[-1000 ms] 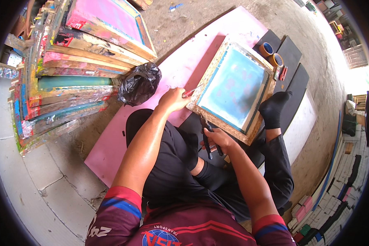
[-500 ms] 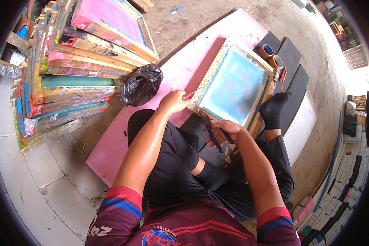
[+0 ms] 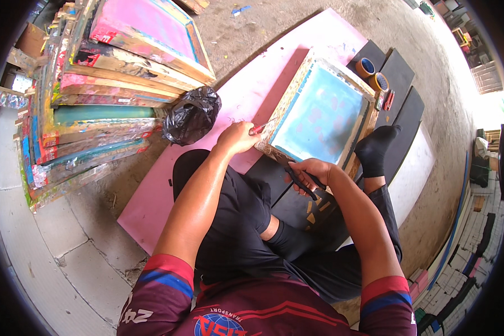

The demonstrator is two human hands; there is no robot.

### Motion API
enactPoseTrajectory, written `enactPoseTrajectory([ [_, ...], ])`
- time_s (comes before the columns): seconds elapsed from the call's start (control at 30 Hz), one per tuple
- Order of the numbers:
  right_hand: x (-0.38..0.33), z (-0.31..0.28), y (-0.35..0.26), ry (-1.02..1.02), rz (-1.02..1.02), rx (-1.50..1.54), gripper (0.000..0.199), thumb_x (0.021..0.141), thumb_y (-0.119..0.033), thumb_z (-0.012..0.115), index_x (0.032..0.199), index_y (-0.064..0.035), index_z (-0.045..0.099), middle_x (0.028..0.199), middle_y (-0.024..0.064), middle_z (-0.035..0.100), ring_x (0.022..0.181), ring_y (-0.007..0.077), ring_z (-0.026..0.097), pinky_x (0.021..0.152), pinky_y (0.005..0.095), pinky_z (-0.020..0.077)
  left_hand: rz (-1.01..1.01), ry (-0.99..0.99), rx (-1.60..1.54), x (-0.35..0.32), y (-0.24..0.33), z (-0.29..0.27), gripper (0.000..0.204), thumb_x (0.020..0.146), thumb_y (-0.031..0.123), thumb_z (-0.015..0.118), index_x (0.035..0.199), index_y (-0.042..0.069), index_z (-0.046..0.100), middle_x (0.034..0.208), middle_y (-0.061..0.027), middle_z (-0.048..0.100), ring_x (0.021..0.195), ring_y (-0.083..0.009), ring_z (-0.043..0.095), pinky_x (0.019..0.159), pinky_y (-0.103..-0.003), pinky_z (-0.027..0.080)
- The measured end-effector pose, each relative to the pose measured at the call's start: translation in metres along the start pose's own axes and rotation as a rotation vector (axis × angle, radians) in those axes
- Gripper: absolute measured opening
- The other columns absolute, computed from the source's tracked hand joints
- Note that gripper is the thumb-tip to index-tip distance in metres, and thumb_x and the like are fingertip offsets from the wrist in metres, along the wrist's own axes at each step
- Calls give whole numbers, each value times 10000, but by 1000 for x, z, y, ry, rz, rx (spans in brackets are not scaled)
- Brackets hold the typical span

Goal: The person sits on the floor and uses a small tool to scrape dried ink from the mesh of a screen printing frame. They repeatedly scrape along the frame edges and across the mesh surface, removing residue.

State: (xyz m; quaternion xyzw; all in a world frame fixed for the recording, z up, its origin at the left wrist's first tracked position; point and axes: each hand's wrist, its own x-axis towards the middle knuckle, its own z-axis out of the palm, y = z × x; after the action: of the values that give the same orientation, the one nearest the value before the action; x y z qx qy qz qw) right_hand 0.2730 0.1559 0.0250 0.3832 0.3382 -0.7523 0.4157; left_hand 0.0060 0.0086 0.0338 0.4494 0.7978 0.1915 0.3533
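Observation:
A wooden screen-printing frame (image 3: 292, 91) with blue-stained mesh (image 3: 326, 115) lies tilted in front of me. At its near left corner, my left hand (image 3: 236, 138) is closed around the red handle of a screwdriver (image 3: 257, 129); its thin metal shaft runs along the frame's left side. My right hand (image 3: 315, 169) grips black-handled pliers (image 3: 303, 183) at the frame's near edge. The pliers' jaws touch or lie very close to the wood; whether they pinch anything is too small to tell.
Paint-stained frames (image 3: 112, 115) are stacked at left, beside a black plastic bag (image 3: 191, 116). Two tape rolls (image 3: 365, 68) and a red-handled tool (image 3: 388, 101) lie beyond the frame on dark boards (image 3: 406, 115). A pink board (image 3: 162, 193) extends underneath. My socked foot (image 3: 375, 150) rests at right.
My right hand has turned, and the pliers' handles have swung up and to the right, with the jaws staying by the frame's near edge. My left hand has hardly moved.

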Motion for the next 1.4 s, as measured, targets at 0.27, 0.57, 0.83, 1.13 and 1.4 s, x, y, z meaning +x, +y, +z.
enactPoseTrajectory([
  [0.27,14,74,24,707,-222,-495,570,1018,-462,618,851,79,684,812,228,718,733,307,741,687,470,583,-2,15,18,1,-2,3,409,864,389,734,861,-15,667,805,-227,692,798,-390,697,735,-477,514],
  [0.57,54,91,58,1200,-391,-751,510,984,-469,640,984,38,699,933,333,716,970,513,702,894,579,550,0,-25,-37,4,-6,8,392,868,376,738,856,-12,689,797,-192,718,785,-340,714,741,-441,525],
  [0.83,51,96,61,1146,-519,-696,497,987,-472,648,989,23,696,906,307,718,953,495,699,851,570,542,-23,-298,-394,-5,2,3,270,925,296,751,937,26,738,784,-37,723,536,-96,521,489,-303,428],
  [1.13,39,111,48,739,-608,-361,489,1014,-434,648,1028,54,673,850,234,728,870,373,745,753,461,568,-70,-452,-447,-4,2,4,289,968,308,730,1037,28,713,826,-48,705,511,-74,478,436,-256,391],
  [1.4,24,92,51,393,-495,74,472,1058,-408,608,1261,15,552,1072,151,710,883,262,742,722,409,590,-75,-45,-127,2,-13,11,373,960,354,709,1010,-16,714,890,-165,751,757,-298,716,662,-435,544],
])
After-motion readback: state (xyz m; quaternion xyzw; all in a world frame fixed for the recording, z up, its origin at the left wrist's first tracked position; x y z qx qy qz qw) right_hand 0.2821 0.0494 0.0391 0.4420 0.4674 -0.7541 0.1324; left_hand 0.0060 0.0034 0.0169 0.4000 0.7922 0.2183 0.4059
